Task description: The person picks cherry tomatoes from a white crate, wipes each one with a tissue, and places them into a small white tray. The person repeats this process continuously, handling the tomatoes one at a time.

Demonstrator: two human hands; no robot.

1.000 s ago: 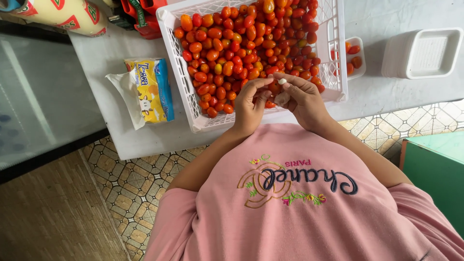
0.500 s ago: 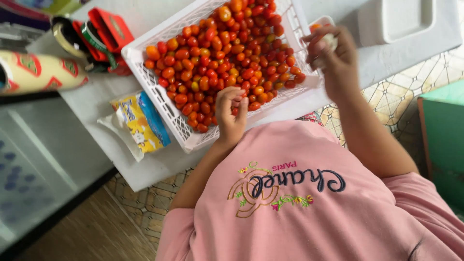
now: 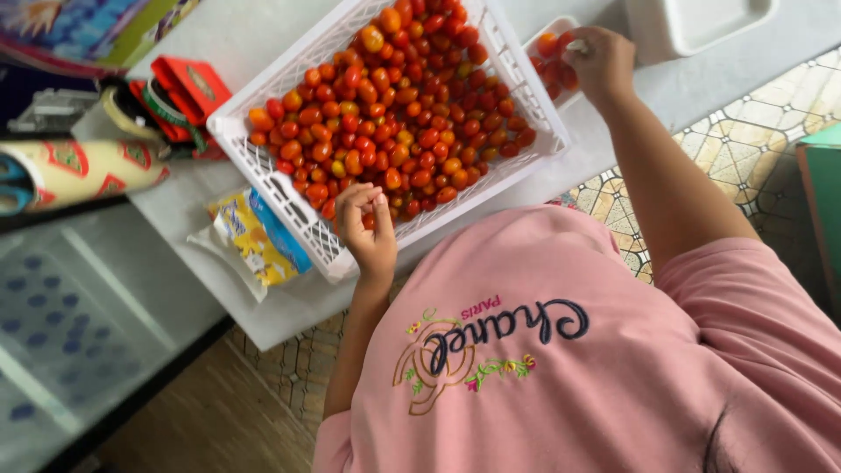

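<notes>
Roll (image 3: pixel 83 171): a patterned paper roll lies at the far left, beside red packets (image 3: pixel 188 88).
Packet (image 3: pixel 258 236): a yellow and blue pack rests on the white table (image 3: pixel 263 35), just beside the crate's near corner.
Crate (image 3: pixel 289 201): white plastic, piled with red and orange cherry tomatoes (image 3: pixel 394 123).
Left hand (image 3: pixel 368 228): your fingers curl together at the crate's near edge, touching the tomatoes; you cannot tell whether they pinch one.
Right hand (image 3: pixel 600 61): your fingers close over a small white tray (image 3: pixel 547 35) of tomatoes just right of the crate.
Tub (image 3: pixel 701 22): white, near the tray, far right.
</notes>
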